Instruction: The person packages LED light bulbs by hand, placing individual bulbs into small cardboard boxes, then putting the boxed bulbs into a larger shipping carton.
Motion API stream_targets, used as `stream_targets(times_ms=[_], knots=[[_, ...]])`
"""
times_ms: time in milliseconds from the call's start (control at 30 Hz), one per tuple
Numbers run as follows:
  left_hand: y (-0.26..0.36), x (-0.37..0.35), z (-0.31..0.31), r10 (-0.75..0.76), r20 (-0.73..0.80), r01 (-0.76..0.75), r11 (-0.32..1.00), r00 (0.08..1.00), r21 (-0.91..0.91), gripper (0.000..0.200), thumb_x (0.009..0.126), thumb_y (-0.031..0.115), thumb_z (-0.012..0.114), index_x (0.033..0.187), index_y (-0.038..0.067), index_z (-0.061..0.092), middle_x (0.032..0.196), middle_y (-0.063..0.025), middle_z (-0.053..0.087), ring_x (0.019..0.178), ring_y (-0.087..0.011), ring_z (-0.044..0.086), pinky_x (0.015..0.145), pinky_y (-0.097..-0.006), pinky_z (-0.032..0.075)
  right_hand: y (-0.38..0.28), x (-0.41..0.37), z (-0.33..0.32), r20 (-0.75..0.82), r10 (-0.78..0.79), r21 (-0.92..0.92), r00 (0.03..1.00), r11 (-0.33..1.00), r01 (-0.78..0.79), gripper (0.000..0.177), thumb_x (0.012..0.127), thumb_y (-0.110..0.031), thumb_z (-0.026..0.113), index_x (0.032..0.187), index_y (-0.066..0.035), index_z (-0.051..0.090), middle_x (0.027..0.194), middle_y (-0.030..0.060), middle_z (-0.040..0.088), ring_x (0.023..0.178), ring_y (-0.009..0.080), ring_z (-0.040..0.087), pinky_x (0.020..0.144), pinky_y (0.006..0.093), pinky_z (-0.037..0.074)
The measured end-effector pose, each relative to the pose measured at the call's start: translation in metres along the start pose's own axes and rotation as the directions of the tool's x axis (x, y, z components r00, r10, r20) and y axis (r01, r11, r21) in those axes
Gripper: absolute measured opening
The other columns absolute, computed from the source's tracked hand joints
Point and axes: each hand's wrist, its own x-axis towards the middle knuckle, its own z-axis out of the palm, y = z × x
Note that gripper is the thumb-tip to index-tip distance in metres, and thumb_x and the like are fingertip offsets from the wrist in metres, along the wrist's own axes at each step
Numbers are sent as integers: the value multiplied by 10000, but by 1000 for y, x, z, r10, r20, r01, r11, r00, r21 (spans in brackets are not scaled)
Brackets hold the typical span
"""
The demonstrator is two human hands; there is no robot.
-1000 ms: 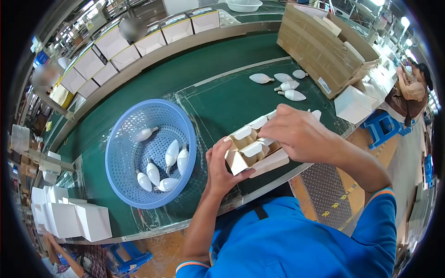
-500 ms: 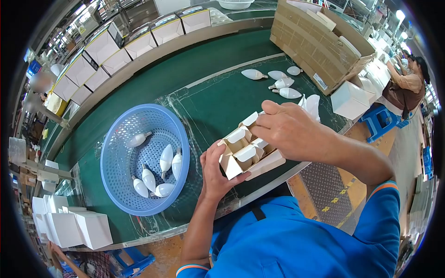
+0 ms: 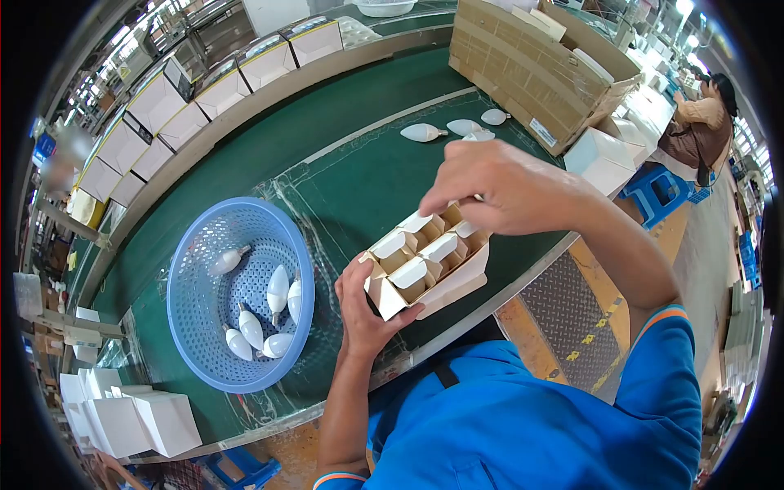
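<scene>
- Carton (image 3: 445, 287), open at the top: white outside, tan inside, with tan card dividers making rows of cells; pale rounded flaps (the left ones show best) stand above the cells.
- Its left end has a white wall beside the fingers; the right end lies partly under a hand, so the cells there are partly hidden.
- The open top faces up towards the camera, and a white panel slants down along the near side.
- The long axis runs from lower left to upper right, roughly along the near edge of the green surface (image 3: 367, 184).
- It is over that near edge, right of the blue basket (image 3: 245, 385); whether its base touches the surface I cannot tell.
- White boxes (image 3: 167, 420) stand by the near edge, at the left of the surface.
- The basket, between these boxes and the left hand, has white bulbs (image 3: 278, 290) lying in it (six can be made out).
- Left hand (image 3: 366, 314): gripping the left end, thumb on the near side, fingers around the far side.
- Right hand (image 3: 502, 189): over the right end, fingers bent and close together; whether they pinch anything I cannot tell.
- Loose bulbs (image 3: 421, 132) lie beyond it, near the brown cardboard box (image 3: 523, 77) at the far right.
</scene>
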Motion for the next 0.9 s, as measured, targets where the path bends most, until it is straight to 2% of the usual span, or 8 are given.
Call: stream_targets(times_ms=[167,367,433,533,633,700,767,900], knots=[[-1,-4,1,-20,13,20,1000,1000,7,1022,512,204,897,1323,38,298,1255,-191,426,1132,-335,473,975,-427,375,9,-19,-9,-119,59,-8,991,998,-61,233,665,40,512,805,-37,682,811,62,664,809,237,539,723,354,453],[-1,-5,4,-58,-44,56,998,997,-42,953,484,247,904,1254,50,378,1221,-193,495,1144,-365,476,965,-446,349,9,-25,10,4,-16,-149,1000,989,16,220,650,60,573,819,-34,678,829,54,671,786,243,521,685,329,460],[-2,-6,2,-44,12,43,998,999,35,1044,510,225,901,1331,26,286,1272,-186,410,1157,-327,456,991,-430,361,9,-25,15,87,-46,-232,995,971,65,212,637,46,604,826,-26,665,857,52,665,797,247,515,662,320,468],[-4,-8,2,-51,20,50,998,999,26,1049,509,232,902,1333,26,285,1276,-187,404,1155,-324,455,993,-429,358,14,-26,16,79,-25,-385,997,921,54,199,637,19,613,822,-37,659,838,42,643,808,240,516,655,321,474],[-3,-7,1,-23,23,23,1000,999,16,1053,509,231,903,1334,23,282,1273,-187,406,1153,-325,454,992,-430,359,14,-28,18,50,-117,-375,992,918,127,164,647,-12,620,802,-54,657,792,36,615,797,228,515,640,320,470],[-2,-5,2,-14,29,14,1000,999,19,1052,513,236,902,1334,26,280,1269,-186,408,1147,-325,456,987,-431,362,12,-27,21,53,-109,-430,993,895,121,164,683,-45,610,837,-63,665,764,37,605,780,217,509,634,316,467],[-2,-6,4,-66,-17,65,997,998,-47,931,509,279,895,1245,46,375,1227,-214,489,1147,-381,473,969,-453,354,7,-19,21,67,-22,-447,998,893,50,194,699,-67,614,884,-80,672,725,47,608,770,215,511,616,322,467],[-2,-6,4,-75,-25,73,996,997,-57,940,507,285,896,1250,49,371,1236,-211,479,1150,-373,471,969,-453,355,4,-8,21,136,21,-409,990,912,37,237,696,-64,620,922,-108,676,685,50,616,759,220,516,592,333,464]])
